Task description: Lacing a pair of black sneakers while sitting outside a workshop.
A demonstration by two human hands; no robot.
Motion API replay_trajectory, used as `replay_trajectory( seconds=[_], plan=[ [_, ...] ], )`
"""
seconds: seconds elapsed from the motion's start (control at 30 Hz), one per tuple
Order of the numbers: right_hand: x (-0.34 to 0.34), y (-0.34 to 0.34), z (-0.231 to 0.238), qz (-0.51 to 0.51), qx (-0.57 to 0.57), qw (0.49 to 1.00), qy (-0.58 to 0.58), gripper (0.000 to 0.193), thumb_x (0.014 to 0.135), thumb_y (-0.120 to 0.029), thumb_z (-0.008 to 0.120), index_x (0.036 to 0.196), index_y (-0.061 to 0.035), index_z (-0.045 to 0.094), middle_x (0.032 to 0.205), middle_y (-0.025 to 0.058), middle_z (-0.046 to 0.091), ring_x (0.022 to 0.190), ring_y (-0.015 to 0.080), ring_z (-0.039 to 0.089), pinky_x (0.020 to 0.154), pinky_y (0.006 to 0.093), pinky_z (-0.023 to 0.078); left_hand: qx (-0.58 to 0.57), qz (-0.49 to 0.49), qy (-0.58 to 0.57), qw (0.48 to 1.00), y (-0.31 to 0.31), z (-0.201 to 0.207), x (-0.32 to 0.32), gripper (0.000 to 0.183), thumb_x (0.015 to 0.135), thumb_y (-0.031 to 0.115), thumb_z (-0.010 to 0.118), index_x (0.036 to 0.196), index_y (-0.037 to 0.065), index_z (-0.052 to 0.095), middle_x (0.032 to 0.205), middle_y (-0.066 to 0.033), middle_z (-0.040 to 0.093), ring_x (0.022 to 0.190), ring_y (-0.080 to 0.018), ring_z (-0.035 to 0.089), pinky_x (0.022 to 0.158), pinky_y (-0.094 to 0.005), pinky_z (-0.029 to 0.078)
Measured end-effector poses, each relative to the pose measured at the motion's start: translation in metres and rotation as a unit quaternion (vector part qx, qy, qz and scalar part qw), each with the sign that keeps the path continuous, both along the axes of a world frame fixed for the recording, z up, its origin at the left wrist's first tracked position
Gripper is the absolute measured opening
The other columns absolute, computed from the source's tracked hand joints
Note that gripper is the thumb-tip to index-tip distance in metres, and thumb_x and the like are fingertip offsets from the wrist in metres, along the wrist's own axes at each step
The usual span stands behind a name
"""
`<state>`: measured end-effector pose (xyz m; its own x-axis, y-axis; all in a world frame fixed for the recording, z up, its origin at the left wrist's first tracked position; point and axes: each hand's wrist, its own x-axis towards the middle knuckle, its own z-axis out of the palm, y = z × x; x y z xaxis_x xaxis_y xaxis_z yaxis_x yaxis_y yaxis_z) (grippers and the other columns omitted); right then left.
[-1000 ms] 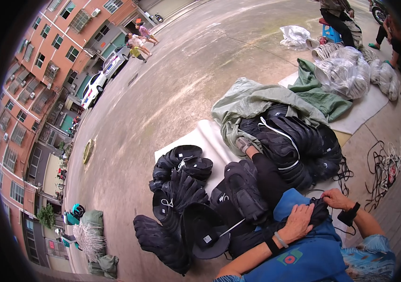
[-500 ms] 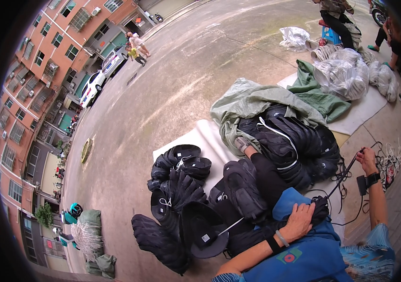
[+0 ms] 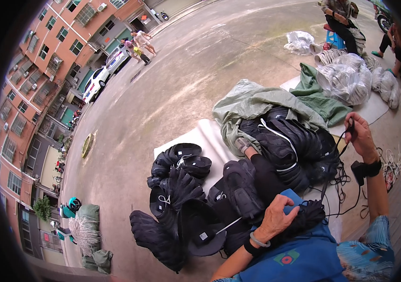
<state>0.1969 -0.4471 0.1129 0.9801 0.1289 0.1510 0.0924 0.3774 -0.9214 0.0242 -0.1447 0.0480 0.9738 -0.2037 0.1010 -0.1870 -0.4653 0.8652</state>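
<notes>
My right hand (image 3: 363, 138), raised at the right, pinches a thin black cord (image 3: 342, 148) that hangs down in loops. On my lap, over a blue apron (image 3: 299, 256), lies a bunch of black cords (image 3: 309, 215). My left hand (image 3: 276, 220) is beside that bunch, fingers curved, with a gap between thumb and fingers and nothing seen in it. Stacks of black shoe uppers (image 3: 163, 239) lie before me, some tied with white cord. One dark upper (image 3: 243, 188) rests by my leg. A larger tied bundle of black uppers (image 3: 299, 145) sits farther right, partly under a pale green woven sack (image 3: 252, 101).
A white sheet (image 3: 200, 134) lies under the bundles. Loose cords (image 3: 390, 164) are on the ground at right. White plastic bags (image 3: 346, 80) and a green sack (image 3: 313, 89) lie beyond. Two people sit at the far right; others walk near parked cars (image 3: 98, 82).
My right hand has risen and moved up with the cord, which now hangs slacker. My left hand has lifted off the cord bunch and shifted left, its fingers curling.
</notes>
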Motion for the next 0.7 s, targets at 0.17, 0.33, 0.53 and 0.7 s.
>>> replay_trajectory(
  seconds=[0.17, 0.33, 0.53, 0.7],
  plan=[
    [-0.062, 0.140, 0.035, 0.393, -0.082, 0.915, 0.038, 0.012, 0.094, -0.009, 0.047, 0.095, -0.0022, 0.057, 0.075, 0.0011, 0.056, 0.059, 0.0066, 0.058, 0.053, 0.0208, 0.047, 0.010, 0.159, -0.180, 0.971, 0.025, 0.070, 0.012, 0.053, 0.069, 0.017, 0.080, 0.109, 0.001, 0.048, 0.101, -0.0121, 0.056, 0.096, -0.0238, 0.057, 0.088, -0.0334, 0.046],
    [-0.080, 0.199, 0.023, 0.450, 0.027, 0.890, 0.064, 0.015, 0.096, -0.011, 0.046, 0.099, -0.0027, 0.058, 0.081, 0.0003, 0.058, 0.064, 0.0053, 0.057, 0.061, 0.0209, 0.048, -0.199, 0.052, 0.146, 0.968, 0.037, 0.051, -0.005, 0.047, 0.081, 0.012, 0.071, 0.120, 0.001, 0.047, 0.100, -0.0053, 0.055, 0.092, -0.0173, 0.057, 0.089, -0.0288, 0.046],
    [-0.071, 0.219, -0.011, 0.353, -0.004, 0.935, 0.017, 0.028, 0.094, -0.014, 0.052, 0.119, -0.0021, 0.051, 0.103, 0.0070, 0.060, 0.093, 0.0137, 0.059, 0.083, 0.0286, 0.049, -0.336, 0.050, 0.148, 0.929, 0.061, 0.038, -0.023, 0.026, 0.100, 0.022, 0.044, 0.100, -0.001, 0.056, 0.074, -0.0018, 0.052, 0.073, -0.0110, 0.053, 0.077, -0.0275, 0.047],
    [-0.096, 0.219, -0.040, 0.556, -0.092, 0.825, 0.051, 0.056, 0.089, -0.028, 0.063, 0.133, -0.0026, 0.041, 0.107, 0.0066, 0.057, 0.097, 0.0138, 0.056, 0.086, 0.0293, 0.045, -0.474, 0.112, 0.091, 0.869, 0.069, 0.056, -0.013, 0.029, 0.101, 0.025, 0.039, 0.101, 0.001, 0.054, 0.068, -0.0008, 0.045, 0.064, -0.0134, 0.050, 0.067, -0.0303, 0.049]
  ],
)
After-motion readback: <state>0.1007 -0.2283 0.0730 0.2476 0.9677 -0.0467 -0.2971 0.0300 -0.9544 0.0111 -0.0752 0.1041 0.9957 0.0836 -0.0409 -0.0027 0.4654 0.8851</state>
